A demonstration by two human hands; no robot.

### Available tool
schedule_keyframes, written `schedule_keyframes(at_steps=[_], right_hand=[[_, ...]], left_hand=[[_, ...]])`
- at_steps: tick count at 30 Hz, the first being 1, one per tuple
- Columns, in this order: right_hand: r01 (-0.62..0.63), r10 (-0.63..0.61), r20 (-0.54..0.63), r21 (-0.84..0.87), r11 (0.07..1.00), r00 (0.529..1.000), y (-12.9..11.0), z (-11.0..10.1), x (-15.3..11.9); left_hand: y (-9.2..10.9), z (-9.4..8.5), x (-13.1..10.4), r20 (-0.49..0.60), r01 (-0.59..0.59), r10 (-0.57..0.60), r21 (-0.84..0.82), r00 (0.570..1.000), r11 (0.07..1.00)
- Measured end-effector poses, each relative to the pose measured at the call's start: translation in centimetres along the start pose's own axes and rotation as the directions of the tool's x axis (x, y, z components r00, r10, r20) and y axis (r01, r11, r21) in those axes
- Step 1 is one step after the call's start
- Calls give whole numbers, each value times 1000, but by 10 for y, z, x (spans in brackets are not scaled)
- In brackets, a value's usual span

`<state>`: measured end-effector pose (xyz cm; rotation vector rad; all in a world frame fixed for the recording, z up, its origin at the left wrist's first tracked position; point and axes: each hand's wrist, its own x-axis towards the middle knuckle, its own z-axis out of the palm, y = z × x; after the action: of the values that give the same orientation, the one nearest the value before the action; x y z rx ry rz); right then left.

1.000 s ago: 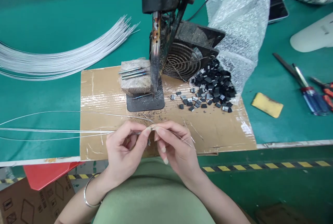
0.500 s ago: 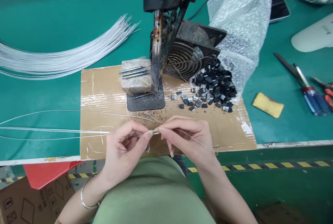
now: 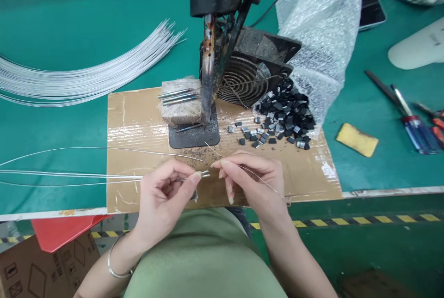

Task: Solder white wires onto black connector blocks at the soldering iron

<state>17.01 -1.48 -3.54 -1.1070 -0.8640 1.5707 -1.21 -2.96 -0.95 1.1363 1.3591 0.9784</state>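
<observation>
Pinches white wires (image 3: 71, 174) in the left hand (image 3: 164, 201), above the cardboard (image 3: 135, 127); grips a thin strand (image 3: 262, 179) in the right hand (image 3: 260, 191) (near the dark plate (image 3: 194, 139)), just beside the wires' protruding ends (image 3: 206, 173).

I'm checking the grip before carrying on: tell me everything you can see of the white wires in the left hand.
The white wires are thin, smooth and plastic-coated by their look. From the view's left edge they run nearly straight and close together over the green tabletop and brown cardboard into the left hand, which hides part. Short silvery ends poke out past it, close to the right hand.
</observation>
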Motion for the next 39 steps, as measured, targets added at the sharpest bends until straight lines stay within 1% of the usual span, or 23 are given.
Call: schedule_keyframes(at_steps=[7, 11, 15, 26, 35, 39], right_hand=[[-107, 97, 67, 185, 977, 993, 10, 17, -10], [-115, 102, 67, 246, 962, 993, 10, 22, -10], [-114, 101, 63, 258, 960, 993, 11, 24, -11], [-98, 89, 45, 255, 962, 995, 15, 23, -12], [-128, 118, 55, 251, 959, 991, 17, 21, -14], [-171, 155, 78, 276, 946, 985, 15, 19, -13]], left_hand=[[3, 2, 2, -75, -102, 107, 72, 991, 992], [1, 2, -1, -97, -126, 139, 130, 986, 984], [-1, 1, -3, -97, -141, 159, 165, 983, 976], [-4, 1, -4, -73, -191, 209, 197, 975, 962], [-8, 1, -5, -61, -223, 244, 242, 968, 944], [-10, -1, -6, -44, -230, 251, 269, 967, 935]])
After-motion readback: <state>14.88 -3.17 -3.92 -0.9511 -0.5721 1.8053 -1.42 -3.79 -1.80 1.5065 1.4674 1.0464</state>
